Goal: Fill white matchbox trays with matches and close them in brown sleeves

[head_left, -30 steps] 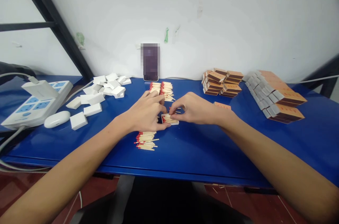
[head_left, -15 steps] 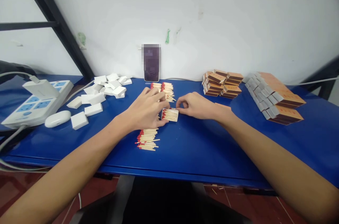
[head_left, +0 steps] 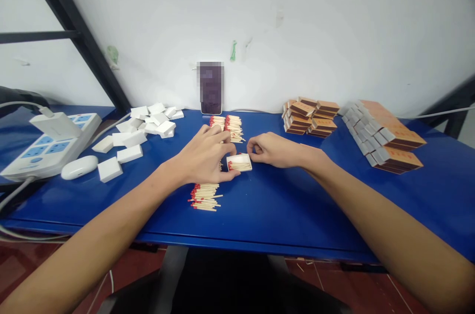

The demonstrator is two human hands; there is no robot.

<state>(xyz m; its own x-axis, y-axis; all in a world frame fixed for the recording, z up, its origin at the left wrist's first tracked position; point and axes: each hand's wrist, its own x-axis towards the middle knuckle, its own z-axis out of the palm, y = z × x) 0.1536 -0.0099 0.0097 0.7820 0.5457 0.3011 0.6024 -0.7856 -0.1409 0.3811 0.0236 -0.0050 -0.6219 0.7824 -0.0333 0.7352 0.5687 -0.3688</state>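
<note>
A white matchbox tray [head_left: 245,158] is held between the thumb and fingers of my left hand [head_left: 208,156], at its left end. Red-headed matches [head_left: 239,166] lie in it along the near side, and the white tray floor shows behind them. At the tray's right end is my right hand [head_left: 270,150], fingers curled and thumb against the index finger. Whatever sits in that pinch is too small to make out. One pile of loose matches [head_left: 206,197] lies just nearer than my left hand, and more matches [head_left: 233,128] lie beyond it, partly covered.
White matchbox trays [head_left: 148,123] are heaped at the left, near a power strip [head_left: 55,143] and a white earbud case [head_left: 79,167]. Orange matchbox sleeves [head_left: 311,116] are stacked at the back right, with another stack [head_left: 393,131] farther right. A phone [head_left: 211,89] leans on the wall.
Inside the tray the matches now lie closer to the near side, baring more of its floor. The tray has turned slightly. Both hands stay nearly in place.
</note>
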